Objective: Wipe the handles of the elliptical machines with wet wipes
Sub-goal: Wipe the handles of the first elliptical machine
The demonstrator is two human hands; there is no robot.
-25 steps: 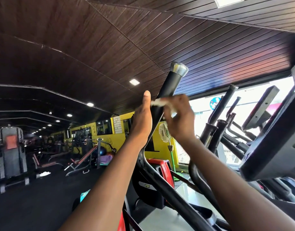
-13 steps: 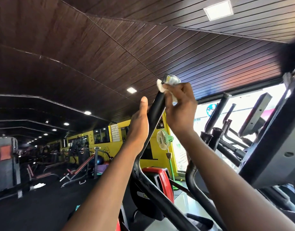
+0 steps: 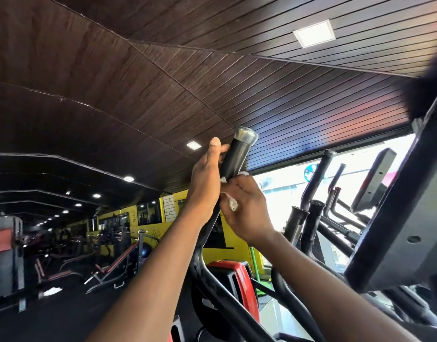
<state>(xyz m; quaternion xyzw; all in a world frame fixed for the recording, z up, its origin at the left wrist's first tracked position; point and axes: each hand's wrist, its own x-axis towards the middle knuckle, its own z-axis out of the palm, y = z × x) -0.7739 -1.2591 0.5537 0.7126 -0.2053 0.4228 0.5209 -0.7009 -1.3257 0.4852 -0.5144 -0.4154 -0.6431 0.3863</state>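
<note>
**Elliptical handle: hand positions and surrounding clearances**

Landmark: the raised black handle [image 3: 233, 156] of the nearest elliptical machine, at the centre of the head view.

Nearest the camera, both bare forearms reach upward to the handle. The left hand [image 3: 205, 178] lies against the handle's left side, thumb extended up alongside the grip and fingers wrapped behind the bar. The right hand [image 3: 247, 211] sits just below and to the right of the left hand, fingers curled round the bar with a white wet wipe [image 3: 231, 202] pinched between them and the grip. Crumpled edges of the wipe protrude at the hand's upper and left margins.

Clearances: the stretch of grip above both hands up to the end cap is uncovered. To the right of the handle a large dark console [image 3: 397, 230] stands close. To the left of the handle there is open floor.

Appearance: the handle is a matte black tube ending in a glossy, grey rounded cap [image 3: 244, 135]. Below the hands the tube bends and continues downward to the machine body, beside a red housing [image 3: 237, 280].

Orientation: the long axis runs steeply upward, leaning to the right, with the capped end uppermost, toward the dark slatted ceiling [image 3: 212, 70].

Beyond the handle to the right, further black handles [image 3: 313, 183] stand before a bright window. Far left of the handle, weight benches [image 3: 113, 265] stand before a yellow wall [image 3: 163, 230].
</note>
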